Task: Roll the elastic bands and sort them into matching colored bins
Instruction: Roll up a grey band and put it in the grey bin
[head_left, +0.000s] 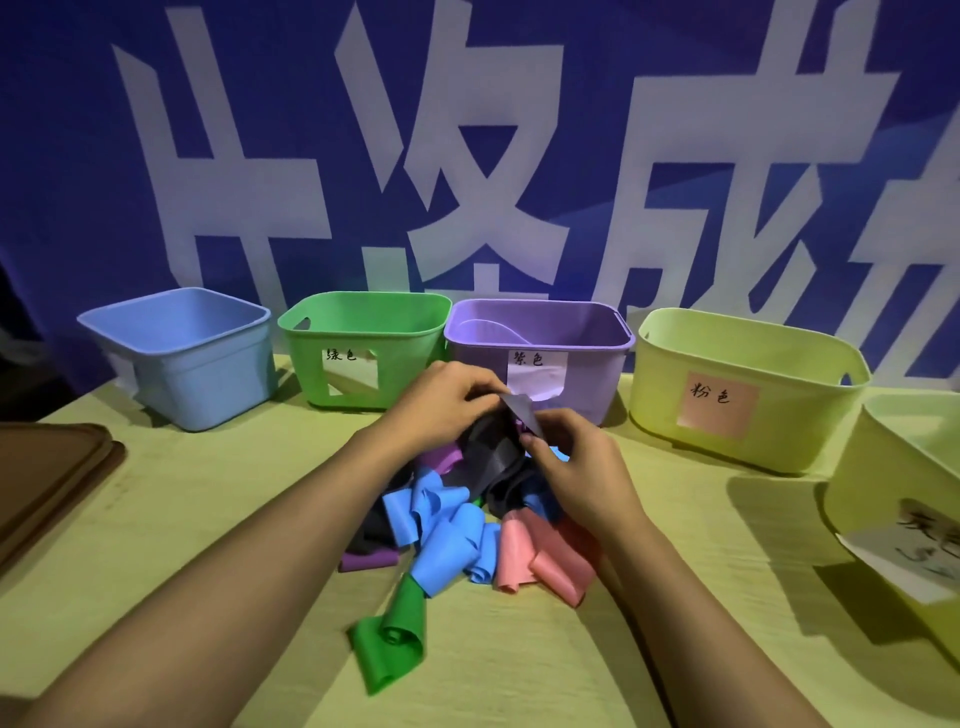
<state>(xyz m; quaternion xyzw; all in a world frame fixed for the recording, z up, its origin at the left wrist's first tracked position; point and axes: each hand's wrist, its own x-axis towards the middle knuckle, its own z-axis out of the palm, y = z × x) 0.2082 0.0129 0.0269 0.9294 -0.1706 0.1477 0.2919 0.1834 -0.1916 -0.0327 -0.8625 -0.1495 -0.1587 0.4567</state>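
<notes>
Both hands, the left hand (447, 397) and right hand (574, 460), are pinched on the grey band (511, 423), lifted above the pile of bands (467, 519) before the purple bin (540, 345); being thin, limp and light, it is best gripped at one end edge.
</notes>
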